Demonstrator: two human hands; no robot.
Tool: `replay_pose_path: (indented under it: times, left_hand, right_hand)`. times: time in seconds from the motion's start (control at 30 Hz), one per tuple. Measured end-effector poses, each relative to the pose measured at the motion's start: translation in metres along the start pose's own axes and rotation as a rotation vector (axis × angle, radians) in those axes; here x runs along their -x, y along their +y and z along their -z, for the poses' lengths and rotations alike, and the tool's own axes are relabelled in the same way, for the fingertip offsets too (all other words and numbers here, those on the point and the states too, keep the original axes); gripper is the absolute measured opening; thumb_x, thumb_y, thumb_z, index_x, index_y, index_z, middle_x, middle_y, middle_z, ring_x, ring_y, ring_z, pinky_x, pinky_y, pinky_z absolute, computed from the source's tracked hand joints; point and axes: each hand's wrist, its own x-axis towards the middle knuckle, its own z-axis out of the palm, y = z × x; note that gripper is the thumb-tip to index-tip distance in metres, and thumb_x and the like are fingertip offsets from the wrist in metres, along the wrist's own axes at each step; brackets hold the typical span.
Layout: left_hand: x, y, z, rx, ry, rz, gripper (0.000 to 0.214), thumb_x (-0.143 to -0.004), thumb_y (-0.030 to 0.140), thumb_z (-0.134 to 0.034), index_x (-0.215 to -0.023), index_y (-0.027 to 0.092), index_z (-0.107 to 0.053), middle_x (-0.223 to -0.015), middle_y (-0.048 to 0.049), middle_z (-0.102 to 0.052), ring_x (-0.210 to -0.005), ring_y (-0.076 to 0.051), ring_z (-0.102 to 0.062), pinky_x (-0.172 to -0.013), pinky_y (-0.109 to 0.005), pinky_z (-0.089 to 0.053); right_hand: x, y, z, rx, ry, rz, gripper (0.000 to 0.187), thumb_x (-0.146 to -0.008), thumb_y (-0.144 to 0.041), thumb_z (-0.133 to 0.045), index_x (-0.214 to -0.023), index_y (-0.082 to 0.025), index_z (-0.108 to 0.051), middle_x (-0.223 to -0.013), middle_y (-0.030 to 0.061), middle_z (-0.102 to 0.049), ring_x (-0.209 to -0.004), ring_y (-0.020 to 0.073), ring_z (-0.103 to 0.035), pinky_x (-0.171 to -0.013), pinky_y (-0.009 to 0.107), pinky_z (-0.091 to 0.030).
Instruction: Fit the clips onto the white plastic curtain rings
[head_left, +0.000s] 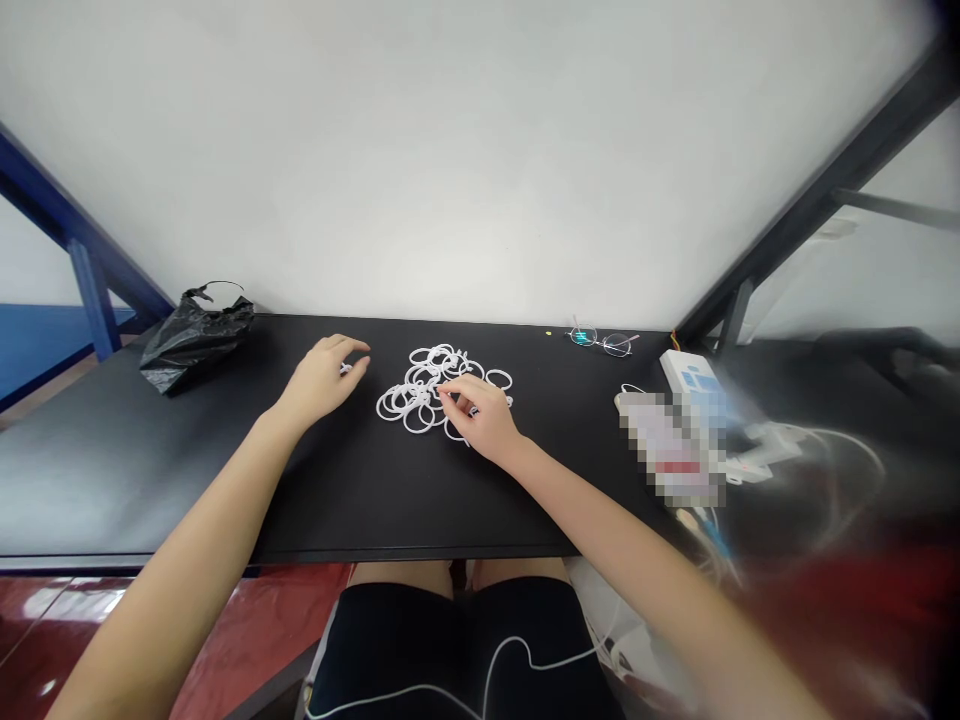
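Observation:
A heap of several white plastic rings [420,385] lies on the black table [150,470], in the middle near the wall. My right hand [484,415] rests on the right side of the heap, thumb and forefinger pinched on one ring. My left hand [326,375] lies on the table left of the heap. Its fingers are curled loosely, and a small white piece shows at the fingertips. I cannot make out what that piece is.
A crumpled black plastic bag [195,335] sits at the back left. A pair of glasses [604,342] lies at the back right by the wall. A white power strip [694,380], cables [810,445] and a blurred object crowd the table's right side.

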Motion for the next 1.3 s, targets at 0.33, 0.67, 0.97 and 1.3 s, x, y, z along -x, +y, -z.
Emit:
replay_pose_path:
  times: [0.33,0.67,0.97,1.3]
  left_hand:
    - [0.004,0.025,-0.011,0.3,-0.241,-0.101,0.041,-0.09,0.05,-0.05,-0.105,0.016,-0.067,-0.094,-0.0068,-0.071,-0.074,-0.018,-0.063,-0.068,-0.029,-0.05]
    - [0.005,0.027,-0.012,0.411,-0.277,-0.171,0.033,-0.087,0.048,-0.057,-0.09,0.019,-0.071,-0.084,-0.0041,-0.069,-0.067,-0.014,-0.062,-0.065,-0.027,-0.05]
    - [0.005,0.032,-0.013,0.397,-0.257,-0.165,0.03,-0.088,0.045,-0.054,-0.084,0.018,-0.068,-0.076,-0.0033,-0.068,-0.065,-0.015,-0.061,-0.065,-0.028,-0.051]
    - [0.006,0.034,-0.016,0.422,-0.228,-0.14,0.027,-0.092,0.042,-0.05,-0.087,0.018,-0.062,-0.085,-0.0044,-0.066,-0.075,-0.017,-0.062,-0.069,-0.028,-0.05]
  right_hand:
    - [0.0,0.001,0.0,0.011,0.002,0.008,0.013,-0.092,-0.02,-0.054,-0.089,-0.019,-0.067,-0.085,0.0041,-0.066,-0.054,0.008,-0.052,-0.057,0.024,-0.05]
    - [0.0,0.0,0.0,0.01,-0.02,-0.003,0.015,-0.092,-0.022,-0.053,-0.09,-0.018,-0.067,-0.085,0.0044,-0.066,-0.054,0.0082,-0.053,-0.057,0.024,-0.05]
    - [0.0,-0.001,0.0,0.039,-0.034,-0.014,0.014,-0.093,-0.022,-0.053,-0.091,-0.018,-0.066,-0.086,0.005,-0.066,-0.054,0.0089,-0.054,-0.058,0.025,-0.051]
    - [0.0,0.0,-0.001,-0.01,-0.006,0.012,0.013,-0.091,-0.021,-0.054,-0.089,-0.017,-0.067,-0.084,0.0042,-0.066,-0.054,0.0079,-0.053,-0.056,0.023,-0.051]
